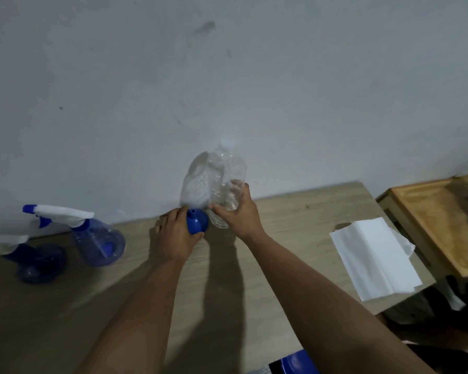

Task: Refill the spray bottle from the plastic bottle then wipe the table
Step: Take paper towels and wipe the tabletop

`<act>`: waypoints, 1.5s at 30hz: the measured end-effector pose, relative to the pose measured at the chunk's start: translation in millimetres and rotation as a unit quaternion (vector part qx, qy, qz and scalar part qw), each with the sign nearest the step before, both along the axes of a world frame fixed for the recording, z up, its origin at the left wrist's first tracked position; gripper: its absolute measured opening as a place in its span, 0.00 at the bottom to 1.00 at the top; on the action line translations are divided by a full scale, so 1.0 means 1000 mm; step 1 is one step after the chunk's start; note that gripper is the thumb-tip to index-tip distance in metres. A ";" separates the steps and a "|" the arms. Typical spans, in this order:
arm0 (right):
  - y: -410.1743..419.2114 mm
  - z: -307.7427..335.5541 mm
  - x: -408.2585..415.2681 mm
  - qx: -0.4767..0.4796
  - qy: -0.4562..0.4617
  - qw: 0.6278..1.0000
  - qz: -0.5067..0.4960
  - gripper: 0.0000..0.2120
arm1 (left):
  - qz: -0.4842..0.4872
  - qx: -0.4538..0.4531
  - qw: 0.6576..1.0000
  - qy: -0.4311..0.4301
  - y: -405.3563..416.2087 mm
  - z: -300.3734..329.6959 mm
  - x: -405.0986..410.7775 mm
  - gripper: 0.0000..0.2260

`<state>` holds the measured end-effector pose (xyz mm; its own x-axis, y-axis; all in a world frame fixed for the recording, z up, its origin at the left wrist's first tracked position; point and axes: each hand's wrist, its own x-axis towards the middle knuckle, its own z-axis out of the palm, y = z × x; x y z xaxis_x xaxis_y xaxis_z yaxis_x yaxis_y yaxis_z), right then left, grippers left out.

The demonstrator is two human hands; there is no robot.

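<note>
Clear plastic bottle [229, 182] stands upright at the back of the counter [295, 211], against the white wall [227, 76], white cap on. Right hand [241, 211] grips it low on the body, fingers curled round the far side. Just left of it, touching or nearly touching its base, is a blue funnel [196, 224], spout pointing up and back. Left hand [174, 236] holds the funnel, thumb and fingers wrapped round its bowl.

Spray bottle [99, 242], translucent blue with a white-and-blue trigger head, sits well to the left near the wall; it appears tilted, though the wide lens makes this hard to judge. A second spray bottle [35, 261] of the same kind lies nearer the left edge, partly cut off.

Folded white paper towel [373, 259] rests on the right end of the counter, well apart from both hands. Beyond the counter's right edge is a wooden board [441, 225] on a lower surface.
</note>
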<state>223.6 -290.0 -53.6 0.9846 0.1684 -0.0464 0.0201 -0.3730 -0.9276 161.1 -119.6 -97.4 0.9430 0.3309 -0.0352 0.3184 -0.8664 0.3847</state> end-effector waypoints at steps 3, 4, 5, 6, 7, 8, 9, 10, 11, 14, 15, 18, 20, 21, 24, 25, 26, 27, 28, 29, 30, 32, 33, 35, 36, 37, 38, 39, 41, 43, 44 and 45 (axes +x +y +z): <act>-0.007 0.009 -0.010 -0.015 0.041 0.999 -0.001 0.54 | 0.023 -0.004 1.000 0.006 0.000 0.008 -0.010 0.37; -0.012 0.013 -0.016 -0.024 0.055 0.998 -0.003 0.58 | 0.029 -0.004 1.000 -0.004 -0.002 0.013 -0.017 0.36; -0.021 0.018 -0.024 -0.033 0.063 0.997 -0.010 0.61 | 0.031 -0.003 0.999 -0.018 -0.006 0.017 -0.025 0.34; -0.031 0.022 -0.032 -0.042 0.067 0.997 -0.023 0.62 | 0.031 0.000 0.999 -0.030 -0.011 0.020 -0.035 0.32; -0.042 0.027 -0.041 -0.050 0.069 0.996 -0.038 0.62 | 0.032 0.005 0.999 -0.035 -0.017 0.024 -0.045 0.31; -0.055 0.032 -0.049 -0.057 0.072 0.994 -0.053 0.61 | 0.029 0.004 0.999 -0.035 -0.025 0.027 -0.055 0.31; -0.069 0.036 -0.058 -0.065 0.075 0.993 -0.068 0.60 | 0.019 -0.002 0.999 -0.032 -0.036 0.029 -0.064 0.31; -0.084 0.041 -0.068 -0.075 0.075 0.991 -0.082 0.58 | 0.000 -0.013 1.000 -0.028 -0.050 0.032 -0.073 0.31; -0.099 0.046 -0.076 -0.085 0.075 0.989 -0.096 0.57 | -0.022 -0.021 0.999 -0.026 -0.064 0.037 -0.080 0.30; -0.146 0.063 -0.099 -0.102 0.078 0.980 -0.149 0.51 | -0.097 -0.040 0.994 -0.018 -0.109 0.044 -0.093 0.30; -0.162 0.069 -0.106 -0.103 0.078 0.977 -0.168 0.49 | -0.124 -0.046 0.991 -0.020 -0.124 0.046 -0.093 0.30; -0.206 0.083 -0.122 -0.108 0.071 0.967 -0.217 0.42 | -0.199 -0.063 0.978 -0.019 -0.174 0.055 -0.084 0.33; -0.234 0.089 -0.129 -0.116 0.059 0.961 -0.244 0.38 | -0.236 -0.067 0.969 -0.015 -0.209 0.067 -0.076 0.32; -0.248 0.092 -0.132 -0.119 0.053 0.958 -0.255 0.36 | -0.251 -0.074 0.965 -0.013 -0.226 0.072 -0.072 0.31; -0.286 0.096 -0.139 -0.125 0.040 0.951 -0.279 0.32 | -0.283 -0.082 0.956 0.001 -0.276 0.077 -0.065 0.31; -0.298 0.095 -0.139 -0.128 0.034 0.949 -0.285 0.30 | -0.293 -0.078 0.953 0.009 -0.290 0.075 -0.063 0.31; -0.310 0.094 -0.138 -0.131 0.029 0.947 -0.291 0.29 | -0.300 -0.076 0.951 0.019 -0.304 0.071 -0.061 0.31; -0.321 0.091 -0.137 -0.135 0.025 0.946 -0.294 0.28 | -0.306 -0.074 0.949 0.028 -0.317 0.068 -0.058 0.30; -0.331 0.087 -0.133 -0.140 0.022 0.946 -0.293 0.27 | -0.310 -0.070 0.947 0.036 -0.328 0.063 -0.056 0.31; -0.341 0.082 -0.130 -0.143 0.019 0.946 -0.289 0.26 | -0.314 -0.066 0.946 0.043 -0.339 0.058 -0.053 0.31; -0.350 0.076 -0.125 -0.147 0.015 0.948 -0.283 0.26 | -0.317 -0.060 0.945 0.051 -0.348 0.052 -0.049 0.31; -0.365 0.064 -0.113 -0.150 0.004 0.952 -0.267 0.24 | -0.315 -0.048 0.945 0.070 -0.363 0.039 -0.041 0.31; -0.371 0.057 -0.107 -0.151 0.000 0.955 -0.257 0.23 | -0.310 -0.043 0.947 0.079 -0.370 0.031 -0.037 0.30; -0.380 0.043 -0.093 -0.155 -0.008 0.961 -0.230 0.22 | -0.297 -0.025 0.949 0.098 -0.381 0.014 -0.028 0.31; -0.384 0.038 -0.087 -0.161 -0.013 0.963 -0.217 0.21 | -0.291 -0.013 0.950 0.115 -0.385 0.004 -0.025 0.31; -0.387 0.033 -0.081 -0.166 -0.021 0.965 -0.203 0.21 | -0.286 0.001 0.949 0.132 -0.390 -0.004 -0.023 0.32; -0.390 0.029 -0.075 -0.169 -0.027 0.967 -0.190 0.20 | -0.284 0.017 0.948 0.143 -0.393 -0.011 -0.023 0.32; -0.394 0.026 -0.069 -0.169 -0.031 0.969 -0.177 0.19 | -0.280 0.030 0.948 0.148 -0.398 -0.016 -0.024 0.32; -0.397 0.024 -0.063 -0.168 -0.042 0.971 -0.166 0.18 | -0.276 0.045 0.951 0.133 -0.401 -0.020 -0.027 0.32; -0.401 0.023 -0.057 -0.166 -0.047 0.973 -0.155 0.17 | -0.265 0.045 0.956 0.117 -0.405 -0.021 -0.027 0.31; -0.403 0.022 -0.055 -0.165 -0.047 0.974 -0.149 0.17 | -0.258 0.043 0.959 0.110 -0.406 -0.021 -0.026 0.31; -0.405 0.021 -0.053 -0.164 -0.046 0.975 -0.145 0.17 | -0.249 0.039 0.962 0.102 -0.407 -0.022 -0.025 0.30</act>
